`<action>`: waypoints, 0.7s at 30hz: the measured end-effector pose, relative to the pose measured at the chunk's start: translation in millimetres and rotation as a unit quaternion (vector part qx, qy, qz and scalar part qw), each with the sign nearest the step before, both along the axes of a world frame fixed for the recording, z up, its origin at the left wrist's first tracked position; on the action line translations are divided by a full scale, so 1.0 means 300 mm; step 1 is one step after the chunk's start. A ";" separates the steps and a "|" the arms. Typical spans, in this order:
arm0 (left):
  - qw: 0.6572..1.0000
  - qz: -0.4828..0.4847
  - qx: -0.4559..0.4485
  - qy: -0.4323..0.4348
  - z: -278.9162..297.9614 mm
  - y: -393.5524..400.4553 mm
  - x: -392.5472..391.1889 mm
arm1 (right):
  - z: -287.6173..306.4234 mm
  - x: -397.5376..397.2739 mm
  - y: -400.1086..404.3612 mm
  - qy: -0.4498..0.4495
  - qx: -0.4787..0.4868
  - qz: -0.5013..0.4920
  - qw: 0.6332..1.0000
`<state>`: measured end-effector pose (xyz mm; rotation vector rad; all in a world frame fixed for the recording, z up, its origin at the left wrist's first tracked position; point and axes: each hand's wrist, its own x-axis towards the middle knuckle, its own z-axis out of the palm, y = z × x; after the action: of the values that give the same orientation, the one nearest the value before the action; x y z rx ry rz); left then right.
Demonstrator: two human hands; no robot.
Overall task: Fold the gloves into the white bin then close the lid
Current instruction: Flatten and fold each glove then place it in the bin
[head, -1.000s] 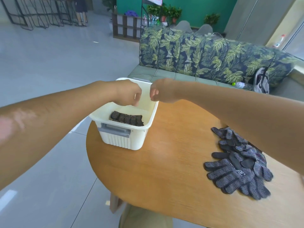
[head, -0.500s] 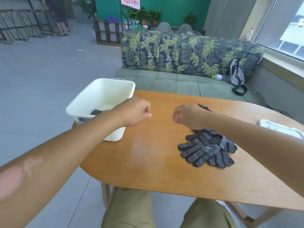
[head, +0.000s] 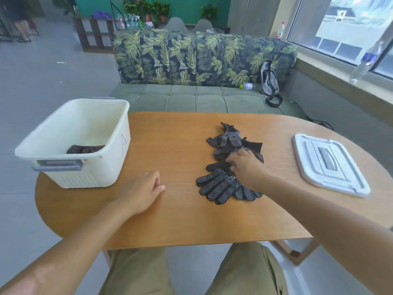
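Observation:
A heap of black dotted gloves (head: 223, 186) lies mid-table. My right hand (head: 244, 167) rests on top of the heap, fingers spread over the gloves; whether it pinches one cannot be told. My left hand (head: 141, 191) lies relaxed on the bare wood between the heap and the white bin (head: 106, 165). The bin stands open at the table's left end, with one folded glove (head: 85, 149) inside. Its white lid (head: 329, 165) lies flat at the table's right end.
The oval wooden table (head: 180, 222) has a green leaf-patterned sofa (head: 202, 60) behind it, with a bottle and a bag on the seat. A window sill with a bottle runs along the right. My knees show under the near edge.
Both hands have left the bin and moved right and toward me. The right hand has come down onto the glove heap; the left has lowered onto the table. The view swung right, showing the lid.

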<state>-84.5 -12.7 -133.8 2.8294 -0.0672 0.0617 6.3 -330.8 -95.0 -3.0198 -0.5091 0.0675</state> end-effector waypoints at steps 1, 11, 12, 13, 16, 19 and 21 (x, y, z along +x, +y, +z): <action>1.000 0.001 -0.004 -0.010 -0.012 0.016 0.003 | -0.006 0.003 -0.004 0.000 -0.029 0.019 0.999; 0.988 0.024 0.034 -0.147 -0.133 0.073 -0.004 | 0.020 0.075 0.031 -0.091 -0.110 0.099 0.985; 0.988 0.027 0.031 -0.146 -0.139 0.076 -0.005 | 0.025 0.079 0.034 -0.097 -0.096 0.101 0.985; 0.988 0.028 0.030 -0.148 -0.138 0.075 -0.003 | 0.036 0.083 0.031 -0.101 -0.080 0.105 0.986; 0.988 0.032 0.020 -0.152 -0.136 0.071 -0.003 | 0.079 0.114 0.027 -0.080 -0.023 0.106 0.991; 0.988 0.037 0.017 -0.152 -0.136 0.071 -0.003 | 0.159 0.143 0.048 -0.054 0.026 0.100 0.993; 0.987 0.036 0.019 -0.155 -0.135 0.072 -0.002 | 0.216 0.154 0.071 -0.025 0.051 0.090 0.994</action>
<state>-85.1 8.8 -174.3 2.8329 -0.0348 0.5223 52.5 -309.4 -30.3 -2.8763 -0.7636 -0.0224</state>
